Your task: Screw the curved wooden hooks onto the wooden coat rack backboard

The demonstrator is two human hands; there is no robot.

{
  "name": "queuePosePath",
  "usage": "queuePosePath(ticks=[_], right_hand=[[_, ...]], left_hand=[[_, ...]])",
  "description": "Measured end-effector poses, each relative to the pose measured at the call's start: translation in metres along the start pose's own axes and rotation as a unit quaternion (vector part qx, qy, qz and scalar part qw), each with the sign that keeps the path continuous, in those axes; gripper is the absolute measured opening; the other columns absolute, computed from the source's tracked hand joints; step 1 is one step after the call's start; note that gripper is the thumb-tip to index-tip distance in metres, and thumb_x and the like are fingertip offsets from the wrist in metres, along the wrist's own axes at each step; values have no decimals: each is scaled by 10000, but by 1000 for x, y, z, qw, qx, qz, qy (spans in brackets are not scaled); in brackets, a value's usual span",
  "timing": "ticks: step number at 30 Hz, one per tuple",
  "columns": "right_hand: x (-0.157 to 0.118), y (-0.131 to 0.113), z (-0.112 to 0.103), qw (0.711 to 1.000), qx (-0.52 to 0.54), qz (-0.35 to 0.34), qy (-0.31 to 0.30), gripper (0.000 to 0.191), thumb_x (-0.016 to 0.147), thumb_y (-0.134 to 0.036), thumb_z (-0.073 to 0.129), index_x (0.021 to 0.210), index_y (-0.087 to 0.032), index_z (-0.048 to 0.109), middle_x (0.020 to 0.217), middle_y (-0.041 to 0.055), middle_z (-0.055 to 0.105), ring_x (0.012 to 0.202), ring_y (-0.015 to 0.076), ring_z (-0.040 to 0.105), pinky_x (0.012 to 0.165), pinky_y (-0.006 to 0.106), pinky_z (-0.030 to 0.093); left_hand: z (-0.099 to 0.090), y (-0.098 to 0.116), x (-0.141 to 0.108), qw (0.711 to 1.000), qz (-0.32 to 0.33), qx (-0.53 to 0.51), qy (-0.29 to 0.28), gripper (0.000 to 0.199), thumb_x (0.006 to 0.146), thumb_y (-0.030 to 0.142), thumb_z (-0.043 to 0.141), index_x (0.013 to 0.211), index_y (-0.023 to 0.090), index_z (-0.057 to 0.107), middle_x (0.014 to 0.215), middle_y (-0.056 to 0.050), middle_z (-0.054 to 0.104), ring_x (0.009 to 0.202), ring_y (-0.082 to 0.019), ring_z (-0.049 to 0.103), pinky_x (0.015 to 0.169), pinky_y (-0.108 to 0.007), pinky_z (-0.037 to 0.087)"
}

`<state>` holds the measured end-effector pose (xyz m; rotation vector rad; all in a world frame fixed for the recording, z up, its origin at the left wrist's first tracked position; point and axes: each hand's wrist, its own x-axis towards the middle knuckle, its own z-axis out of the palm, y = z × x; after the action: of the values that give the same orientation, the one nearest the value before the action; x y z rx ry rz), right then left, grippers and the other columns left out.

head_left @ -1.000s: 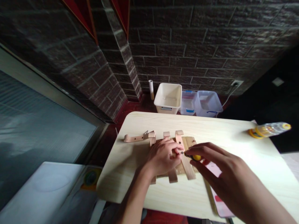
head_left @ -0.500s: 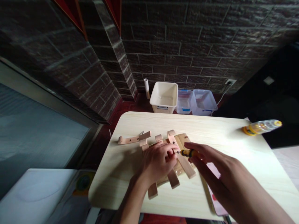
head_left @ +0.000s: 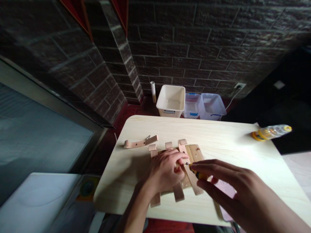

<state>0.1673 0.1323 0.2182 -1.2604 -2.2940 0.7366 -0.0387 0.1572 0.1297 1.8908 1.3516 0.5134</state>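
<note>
The right hand (head_left: 233, 183) grips a yellow screwdriver (head_left: 202, 175) in its fingers, the tip aimed at the left hand (head_left: 166, 170), whose fingers curl over hooked wooden strips (head_left: 179, 193) laid across a board (head_left: 197, 154); whether these pinch anything, I cannot tell. Beyond and left of the left fingers, a loose hooked piece (head_left: 139, 144) lies on the desk (head_left: 223, 139); a pink flat object (head_left: 227, 188) shows beneath the right hand

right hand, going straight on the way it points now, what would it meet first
The left hand, most likely: the right hand points toward it, yellow screwdriver leading. Depth is unclear, so the tip might meet the rightmost wooden slat first.
</note>
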Motion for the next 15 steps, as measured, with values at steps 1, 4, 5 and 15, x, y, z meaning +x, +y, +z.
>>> queuePosePath(ticks=[1,4,5,15], right_hand=[[-1,0,0,1000,1,0,1,308,967,-276,626,1249,-315,746,1213,36,772,969,195,777,822,237,635],[-1,1,1,1000,10,6,2,283,964,-295,641,1219,-321,760,1178,24,782,932,179,779,815,224,632],[0,1,1,1000,12,9,3,278,959,-294,648,1210,-322,764,1161,21,786,912,172,780,791,212,631],[7,0,1,999,30,33,11,173,942,-331,681,1063,-285,796,1051,40,792,811,164,760,668,202,611]], left_hand=[[-1,1,0,1000,1,2,-7,405,685,103,548,997,291,723,986,29,738,967,-200,650,857,-315,478],[-2,2,-1,1000,7,9,-23,422,680,97,537,986,309,737,935,38,725,922,-191,641,809,-302,470],[-2,1,0,1000,11,11,-24,420,687,98,537,985,313,741,930,39,723,911,-189,639,795,-297,467],[-2,-10,-1,999,43,-11,-31,244,858,235,621,1021,314,784,922,32,739,883,-180,647,721,-260,434]])
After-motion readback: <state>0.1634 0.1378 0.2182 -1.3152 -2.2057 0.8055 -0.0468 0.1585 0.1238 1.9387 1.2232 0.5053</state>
